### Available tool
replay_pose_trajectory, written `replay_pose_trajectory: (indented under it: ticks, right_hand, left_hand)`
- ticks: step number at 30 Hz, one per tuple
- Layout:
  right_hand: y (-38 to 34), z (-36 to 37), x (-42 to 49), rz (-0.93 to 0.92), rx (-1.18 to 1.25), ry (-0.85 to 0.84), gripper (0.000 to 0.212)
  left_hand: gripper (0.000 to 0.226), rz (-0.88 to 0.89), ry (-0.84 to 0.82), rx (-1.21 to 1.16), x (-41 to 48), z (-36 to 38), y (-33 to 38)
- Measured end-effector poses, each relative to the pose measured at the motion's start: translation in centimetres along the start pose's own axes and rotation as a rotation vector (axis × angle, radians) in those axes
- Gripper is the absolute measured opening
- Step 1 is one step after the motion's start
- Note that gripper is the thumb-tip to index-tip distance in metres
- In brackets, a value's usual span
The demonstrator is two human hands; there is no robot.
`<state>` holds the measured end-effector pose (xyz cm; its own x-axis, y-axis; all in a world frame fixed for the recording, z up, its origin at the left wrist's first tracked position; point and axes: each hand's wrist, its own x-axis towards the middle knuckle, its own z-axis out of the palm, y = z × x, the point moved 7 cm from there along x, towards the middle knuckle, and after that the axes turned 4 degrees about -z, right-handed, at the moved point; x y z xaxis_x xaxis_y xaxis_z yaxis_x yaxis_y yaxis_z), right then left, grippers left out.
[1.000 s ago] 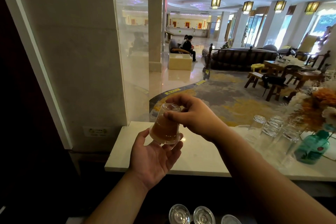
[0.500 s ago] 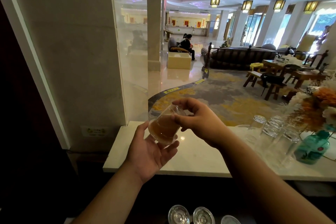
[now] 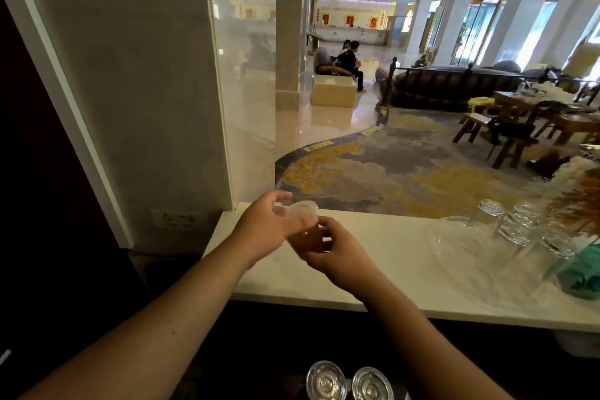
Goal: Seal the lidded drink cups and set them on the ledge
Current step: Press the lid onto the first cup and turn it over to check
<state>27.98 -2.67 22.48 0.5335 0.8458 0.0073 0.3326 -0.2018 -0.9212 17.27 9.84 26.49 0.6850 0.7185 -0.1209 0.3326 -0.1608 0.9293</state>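
Observation:
A small clear plastic cup (image 3: 308, 239) holding amber drink is held between both hands just above the white stone ledge (image 3: 406, 279). Its clear lid (image 3: 303, 208) faces up and away. My left hand (image 3: 264, 226) wraps the upper part near the lid from the left. My right hand (image 3: 339, 252) grips the lower body from the right and below. The cup is tilted, and most of its wall is hidden by my fingers. Two more lidded cups (image 3: 326, 381) (image 3: 371, 385) stand below the ledge at the bottom edge.
Upturned clear drinking glasses (image 3: 519, 224) cluster on the ledge at the right, beside a teal bottle (image 3: 581, 273) and dried flowers (image 3: 581, 191). A stone wall (image 3: 130, 91) and a glass pane (image 3: 246, 91) rise at the left. Beyond lies a lobby with seats.
The cup has come down toward the ledge. My left hand moved from under it to its lidded top; my right hand shifted from the top to the lower body.

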Motion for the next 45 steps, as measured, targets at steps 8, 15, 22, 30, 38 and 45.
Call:
replay_pose_trajectory:
  ticks: [8,15,22,30,38,45]
  right_hand:
    - [6.0,4.3,5.8,0.017,-0.051,0.101,0.065]
    - [9.2,6.0,8.8,0.103,-0.177,0.119,0.063]
    - [10.4,5.9,9.1,0.109,-0.235,0.135,0.058]
    - [9.6,4.4,7.4,0.107,-0.242,0.137,0.066]
    - [12.8,-1.3,-2.0,0.111,-0.286,0.250,0.058]
    - [16.4,-0.9,-9.5,0.044,-0.376,0.358,0.032]
  left_hand:
    - [0.086,0.160,0.075,0.448,5.0,1.5,-4.1]
    - [0.085,0.187,0.005,0.561,8.2,2.0,-7.0]
    - [0.085,0.196,-0.021,0.560,9.3,2.5,-8.5]
    - [0.086,0.219,0.020,0.579,8.2,2.6,-8.1]
    - [0.044,0.380,0.150,0.492,0.9,4.9,-9.1]
    - [0.029,0.234,-0.086,0.513,-2.6,11.5,-16.3]
